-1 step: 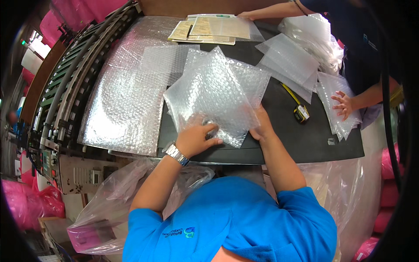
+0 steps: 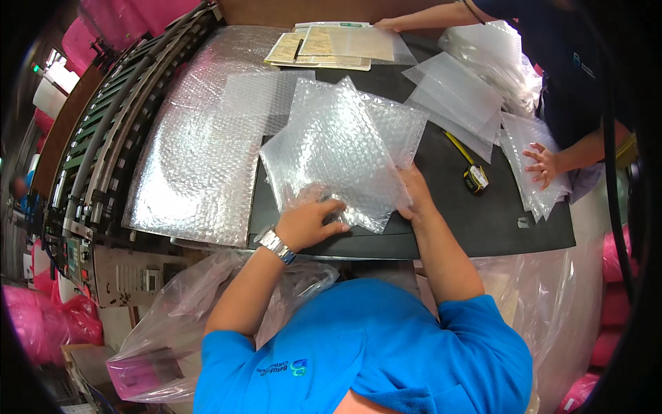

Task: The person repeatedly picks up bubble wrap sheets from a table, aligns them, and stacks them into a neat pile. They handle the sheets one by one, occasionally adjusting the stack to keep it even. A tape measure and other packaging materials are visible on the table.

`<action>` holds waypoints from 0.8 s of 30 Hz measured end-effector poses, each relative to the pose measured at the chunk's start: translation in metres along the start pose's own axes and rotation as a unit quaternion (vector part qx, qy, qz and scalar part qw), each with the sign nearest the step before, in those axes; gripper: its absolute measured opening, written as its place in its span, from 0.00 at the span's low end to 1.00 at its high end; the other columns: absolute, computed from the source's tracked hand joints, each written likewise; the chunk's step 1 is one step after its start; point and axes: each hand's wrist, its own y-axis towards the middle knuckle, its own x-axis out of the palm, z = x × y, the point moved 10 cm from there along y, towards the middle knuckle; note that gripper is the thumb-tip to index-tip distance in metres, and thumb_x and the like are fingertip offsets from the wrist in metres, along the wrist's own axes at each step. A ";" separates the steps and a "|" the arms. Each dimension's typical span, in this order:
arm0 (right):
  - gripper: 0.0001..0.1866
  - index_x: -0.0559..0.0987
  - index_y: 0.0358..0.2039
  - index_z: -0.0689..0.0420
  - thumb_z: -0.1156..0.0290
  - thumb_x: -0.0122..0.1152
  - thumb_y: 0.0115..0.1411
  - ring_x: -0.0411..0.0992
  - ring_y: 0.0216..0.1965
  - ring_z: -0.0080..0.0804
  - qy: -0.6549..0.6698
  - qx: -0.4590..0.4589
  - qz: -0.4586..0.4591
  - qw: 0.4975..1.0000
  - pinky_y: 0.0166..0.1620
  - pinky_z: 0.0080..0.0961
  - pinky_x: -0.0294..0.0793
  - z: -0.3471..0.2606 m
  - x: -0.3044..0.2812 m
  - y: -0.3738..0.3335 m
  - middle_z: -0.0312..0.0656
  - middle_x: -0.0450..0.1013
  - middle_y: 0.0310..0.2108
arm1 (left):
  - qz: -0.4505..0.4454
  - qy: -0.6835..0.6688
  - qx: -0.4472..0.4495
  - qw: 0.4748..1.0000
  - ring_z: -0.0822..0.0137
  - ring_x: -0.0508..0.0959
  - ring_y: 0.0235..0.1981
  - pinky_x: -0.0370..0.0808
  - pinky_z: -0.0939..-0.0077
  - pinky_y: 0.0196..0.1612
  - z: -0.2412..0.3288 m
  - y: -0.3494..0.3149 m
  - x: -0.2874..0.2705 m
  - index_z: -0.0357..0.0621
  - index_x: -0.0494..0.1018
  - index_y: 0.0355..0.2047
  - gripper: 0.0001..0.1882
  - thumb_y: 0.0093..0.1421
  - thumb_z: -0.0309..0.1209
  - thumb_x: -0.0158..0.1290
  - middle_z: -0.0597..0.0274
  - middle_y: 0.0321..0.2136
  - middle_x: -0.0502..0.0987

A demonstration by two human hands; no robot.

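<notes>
A clear bubble-wrap bag (image 2: 338,145) lies tilted on top of other bubble-wrap pieces in front of me. My left hand (image 2: 310,222) grips its lower left edge, with some fingers showing faintly through the plastic and the thumb and forefinger on the near side. At the bag's right edge is my right hand (image 2: 414,193), closed on it, its fingers partly hidden by the plastic. Beneath, another bubble-wrap bag (image 2: 407,124) sticks out to the right. A smaller bubble-wrap piece (image 2: 248,93) lies farther left.
A large bubble-wrap sheet (image 2: 196,152) covers the left of the black table (image 2: 441,234), beside a roller machine (image 2: 103,131). A tape measure (image 2: 475,178) lies right. Papers (image 2: 345,43) are at the back. A co-worker's hand (image 2: 543,165) rests on bubble-wrap bags (image 2: 524,138).
The top corner of the bag in my hands has shifted slightly right and down. My right hand has moved a little to the right. The co-worker's hands look the same.
</notes>
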 end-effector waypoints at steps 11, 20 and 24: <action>0.19 0.66 0.46 0.65 0.75 0.48 0.52 0.68 0.42 0.31 -0.146 0.039 -0.047 0.987 0.45 0.26 0.67 -0.042 0.002 -0.003 0.44 0.68 0.42 | 0.005 0.222 0.285 0.932 0.53 0.63 0.51 0.48 0.53 0.58 0.006 -0.019 0.020 0.46 0.67 0.46 0.24 0.52 0.44 0.46 0.52 0.48 0.66; 0.31 0.62 0.51 0.62 0.51 0.49 0.55 0.65 0.48 0.36 0.059 0.058 -0.116 0.990 0.50 0.33 0.64 -0.033 0.020 -0.009 0.46 0.65 0.47 | 0.056 0.299 0.366 0.879 0.53 0.71 0.38 0.56 0.52 0.54 0.043 0.012 0.008 0.43 0.73 0.30 0.13 0.46 0.36 0.50 0.54 0.30 0.73; 0.36 0.59 0.52 0.59 0.44 0.48 0.52 0.63 0.49 0.38 -0.042 0.008 -0.099 0.994 0.49 0.36 0.65 -0.030 0.011 -0.018 0.47 0.63 0.49 | 0.039 0.231 0.206 0.950 0.54 0.67 0.45 0.56 0.54 0.54 0.022 0.034 0.005 0.42 0.71 0.36 0.15 0.47 0.34 0.50 0.50 0.36 0.71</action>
